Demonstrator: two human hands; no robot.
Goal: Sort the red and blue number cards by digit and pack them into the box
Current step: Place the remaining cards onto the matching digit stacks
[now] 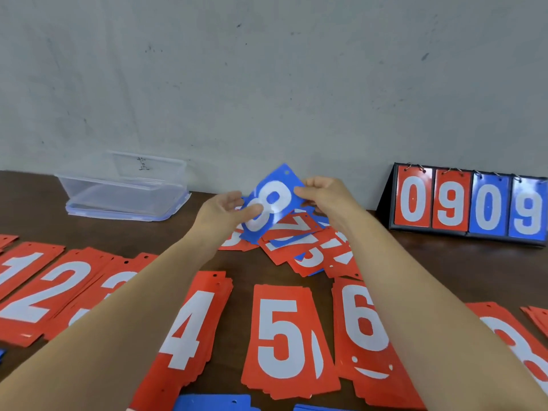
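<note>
A blue card with a white 8 (274, 200) is held up above a mixed heap of red and blue cards (308, 247). My left hand (228, 212) pinches its lower left edge with the thumb on the digit. My right hand (323, 197) pinches its right edge. Red stacks lie in a row near me: 1 (23, 268), 2 (56, 292), 3 (118, 280) partly under my left forearm, 4 (189, 330), 5 (284, 339), 6 (361, 321) and 8 (516, 339), partly under my right forearm. The clear plastic box (124, 191) stands open at the back left.
A flip scoreboard (468, 206) reading 0 9 0 9 stands at the back right against the grey wall. Blue cards (213, 403) show at the bottom edge. More red cards (538, 318) lie at the far right, on the dark wooden table (444, 262).
</note>
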